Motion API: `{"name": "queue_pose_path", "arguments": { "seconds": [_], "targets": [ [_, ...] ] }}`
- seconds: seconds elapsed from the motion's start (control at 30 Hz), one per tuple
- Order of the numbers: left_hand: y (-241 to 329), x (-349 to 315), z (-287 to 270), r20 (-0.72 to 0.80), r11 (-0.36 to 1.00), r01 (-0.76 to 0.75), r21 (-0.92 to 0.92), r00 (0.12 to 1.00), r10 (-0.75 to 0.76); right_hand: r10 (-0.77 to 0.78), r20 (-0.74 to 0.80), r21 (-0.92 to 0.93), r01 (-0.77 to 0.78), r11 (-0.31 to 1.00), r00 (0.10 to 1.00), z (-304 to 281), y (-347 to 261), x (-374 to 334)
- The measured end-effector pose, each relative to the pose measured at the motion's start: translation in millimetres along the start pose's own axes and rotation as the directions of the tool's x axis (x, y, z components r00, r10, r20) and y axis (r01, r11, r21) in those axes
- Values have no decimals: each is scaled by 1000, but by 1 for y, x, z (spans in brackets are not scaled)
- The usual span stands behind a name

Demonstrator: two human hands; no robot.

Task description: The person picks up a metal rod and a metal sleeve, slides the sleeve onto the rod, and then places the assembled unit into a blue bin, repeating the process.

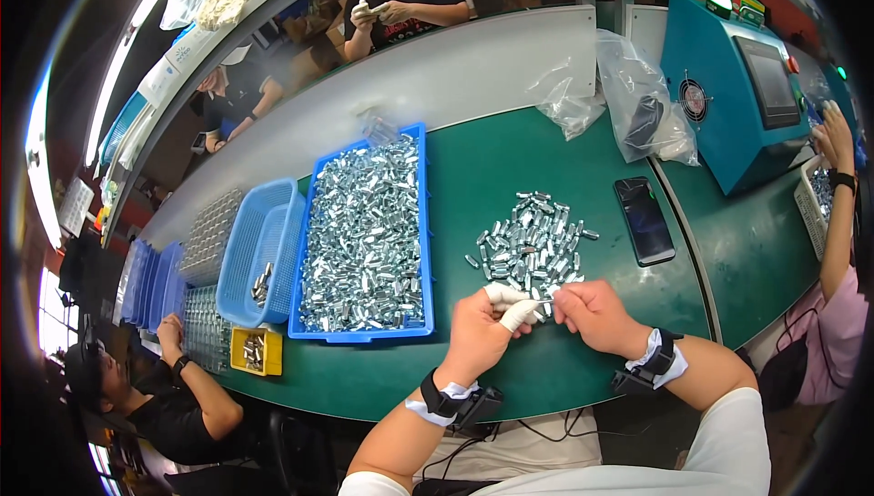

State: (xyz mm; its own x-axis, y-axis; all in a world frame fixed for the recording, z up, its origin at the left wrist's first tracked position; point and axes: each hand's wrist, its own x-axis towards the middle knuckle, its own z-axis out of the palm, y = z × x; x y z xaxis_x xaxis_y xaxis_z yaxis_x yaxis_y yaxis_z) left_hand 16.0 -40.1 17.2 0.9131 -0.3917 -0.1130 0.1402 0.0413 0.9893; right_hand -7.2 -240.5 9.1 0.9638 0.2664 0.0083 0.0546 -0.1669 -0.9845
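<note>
My left hand (484, 327), with white wrapping on its thumb and forefinger, pinches a small metal part (544, 301). The part's kind is too small to tell, as the fingertips cover most of it. My right hand (597, 316) is closed at the other side of that part, its thumb and curled forefinger close to the left fingertips; what it grips is hidden. Just beyond both hands lies a loose heap of small silvery metal pieces (535, 234), elongated like coupling nuts, on the green tabletop (473, 163).
Left of the heap stands a blue tray (362, 336) full of similar pieces. Beyond it are a light blue basket (264, 195) and a yellow bin (248, 370). A phone (645, 221), plastic bags (628, 100) and a teal machine (728, 86) lie rightward. Co-workers sit around.
</note>
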Motion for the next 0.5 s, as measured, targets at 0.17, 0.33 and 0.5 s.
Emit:
{"name": "queue_pose_path", "arguments": {
  "seconds": [0.17, 0.33, 0.5],
  "targets": [
    [-8, -4, 7, -34, 974, -72, 217, 996, 81, 8, 51, -18, -7, 1000, 999, 4, -1, -5],
    [2, -9, 9, 59, 740, -368, 563, 911, 409, 141, 211, 247, -192, 950, 967, -3, 7, -1],
    [1, -4, 13, -14, 876, -274, 396, 953, 304, 129, 227, 376, -209, 903, 965, -3, 8, 1]
  ]
}}
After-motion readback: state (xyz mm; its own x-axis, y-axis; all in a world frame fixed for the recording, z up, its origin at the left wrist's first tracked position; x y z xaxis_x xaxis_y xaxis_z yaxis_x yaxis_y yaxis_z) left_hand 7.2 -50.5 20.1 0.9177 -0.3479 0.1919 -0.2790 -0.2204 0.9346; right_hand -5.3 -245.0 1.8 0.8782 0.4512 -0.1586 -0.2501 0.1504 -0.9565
